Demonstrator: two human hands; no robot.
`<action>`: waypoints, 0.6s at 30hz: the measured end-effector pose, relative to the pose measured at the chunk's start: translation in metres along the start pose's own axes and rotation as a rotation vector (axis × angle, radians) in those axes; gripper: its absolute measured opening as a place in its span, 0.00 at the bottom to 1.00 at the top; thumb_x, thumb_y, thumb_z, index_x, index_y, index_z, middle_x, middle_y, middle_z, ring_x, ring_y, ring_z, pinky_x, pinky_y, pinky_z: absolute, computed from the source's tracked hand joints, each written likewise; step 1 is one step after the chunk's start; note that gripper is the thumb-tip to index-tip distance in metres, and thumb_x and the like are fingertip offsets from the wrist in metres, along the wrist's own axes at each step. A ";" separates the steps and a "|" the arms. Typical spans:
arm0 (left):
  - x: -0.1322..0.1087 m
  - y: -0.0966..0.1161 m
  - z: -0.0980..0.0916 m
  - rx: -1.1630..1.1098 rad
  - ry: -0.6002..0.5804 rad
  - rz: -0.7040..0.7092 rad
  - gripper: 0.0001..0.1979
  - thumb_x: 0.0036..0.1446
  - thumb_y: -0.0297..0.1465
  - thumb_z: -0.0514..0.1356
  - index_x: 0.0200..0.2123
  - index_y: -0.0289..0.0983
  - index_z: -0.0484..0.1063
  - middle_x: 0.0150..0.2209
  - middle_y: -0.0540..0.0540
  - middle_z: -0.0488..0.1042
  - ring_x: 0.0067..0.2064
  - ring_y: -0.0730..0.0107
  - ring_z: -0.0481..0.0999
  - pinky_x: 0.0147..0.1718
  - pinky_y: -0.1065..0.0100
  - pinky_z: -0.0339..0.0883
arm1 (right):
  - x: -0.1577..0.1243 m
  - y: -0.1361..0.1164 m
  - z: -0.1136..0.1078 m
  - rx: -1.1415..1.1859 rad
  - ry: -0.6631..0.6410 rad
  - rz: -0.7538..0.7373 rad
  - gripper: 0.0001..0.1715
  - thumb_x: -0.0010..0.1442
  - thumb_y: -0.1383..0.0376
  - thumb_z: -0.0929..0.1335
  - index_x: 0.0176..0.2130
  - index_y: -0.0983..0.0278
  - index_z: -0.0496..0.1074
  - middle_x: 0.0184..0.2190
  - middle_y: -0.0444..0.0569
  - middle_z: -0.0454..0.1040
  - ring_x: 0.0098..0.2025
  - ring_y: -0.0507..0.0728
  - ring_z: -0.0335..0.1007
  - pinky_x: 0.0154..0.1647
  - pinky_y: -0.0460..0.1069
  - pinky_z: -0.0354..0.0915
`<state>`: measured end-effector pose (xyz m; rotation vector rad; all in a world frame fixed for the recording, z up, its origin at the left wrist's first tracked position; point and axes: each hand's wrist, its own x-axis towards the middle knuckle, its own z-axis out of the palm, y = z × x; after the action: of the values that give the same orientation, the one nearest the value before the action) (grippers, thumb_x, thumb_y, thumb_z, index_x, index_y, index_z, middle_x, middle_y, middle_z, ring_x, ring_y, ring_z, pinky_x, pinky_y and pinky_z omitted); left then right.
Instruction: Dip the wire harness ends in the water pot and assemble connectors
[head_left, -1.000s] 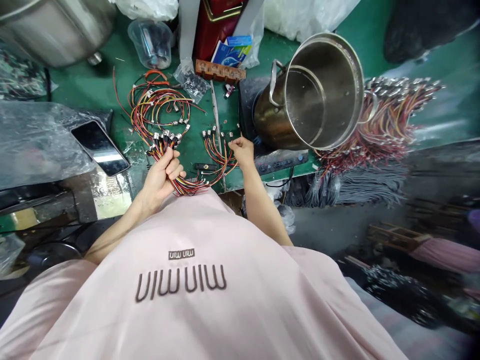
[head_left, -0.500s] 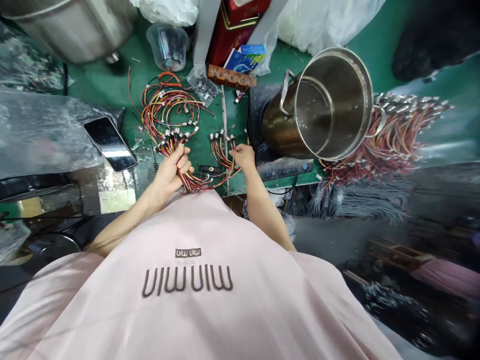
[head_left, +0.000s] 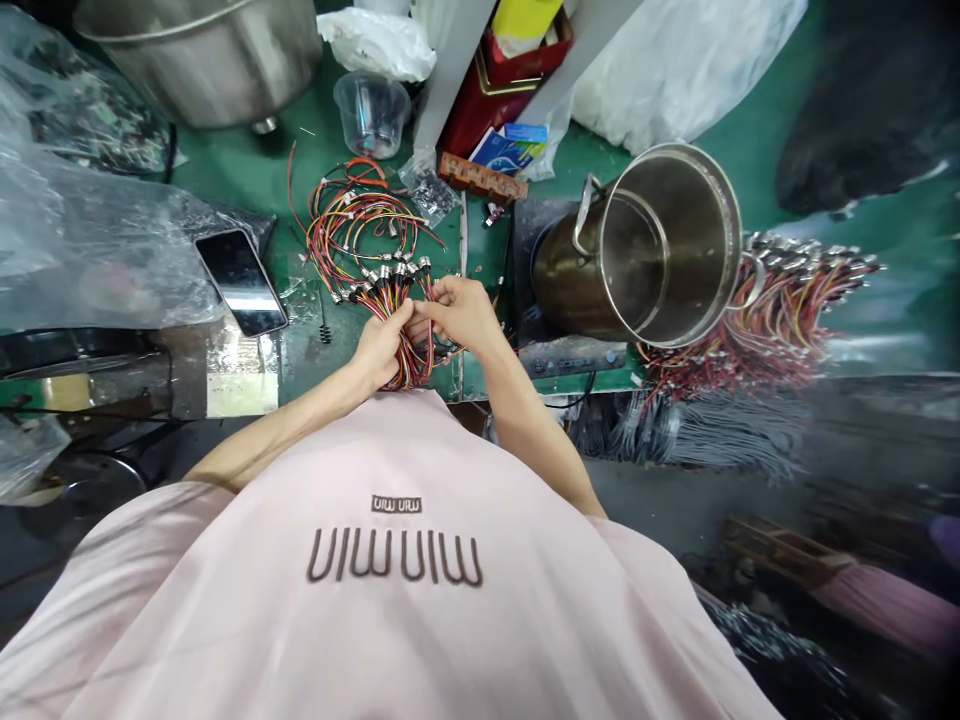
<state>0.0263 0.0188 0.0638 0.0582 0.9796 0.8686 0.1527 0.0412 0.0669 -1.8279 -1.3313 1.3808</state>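
My left hand (head_left: 384,345) is closed round a bundle of thin red, yellow and black wires (head_left: 409,372) near the table's front edge. Metal-capped connectors (head_left: 386,278) fan out at the bundle's far end. My right hand (head_left: 461,312) touches the bundle from the right, its fingers pinching a few wires (head_left: 427,285) with similar ends. The two hands meet, and their fingertips partly hide the wires between them. Just beyond lies a loose coil of red, yellow and black wires (head_left: 360,225) on the green table.
To the right a tall steel pot (head_left: 577,275) rests on a black hot plate (head_left: 555,358), with a large wire heap (head_left: 787,310) beyond. A phone (head_left: 240,282) lies left. A plastic tub (head_left: 371,118), a small bag of parts (head_left: 429,190) and a notched brown block (head_left: 480,178) stand behind.
My right hand has moved left with its few wires, from beside the hot plate to the bundle in my left hand. The camera view has shifted slightly.
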 end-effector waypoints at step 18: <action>-0.001 0.013 -0.015 0.031 0.021 -0.069 0.12 0.55 0.37 0.66 0.35 0.33 0.73 0.18 0.57 0.63 0.17 0.83 0.60 0.17 0.78 0.56 | 0.005 0.091 -0.057 -0.644 0.298 0.258 0.10 0.60 0.64 0.65 0.40 0.64 0.74 0.37 0.54 0.78 0.46 0.64 0.75 0.50 0.56 0.66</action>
<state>0.0075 0.0219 0.0611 0.0413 1.0093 0.7925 0.2415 0.0180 0.0115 -2.5803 -1.5233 0.7742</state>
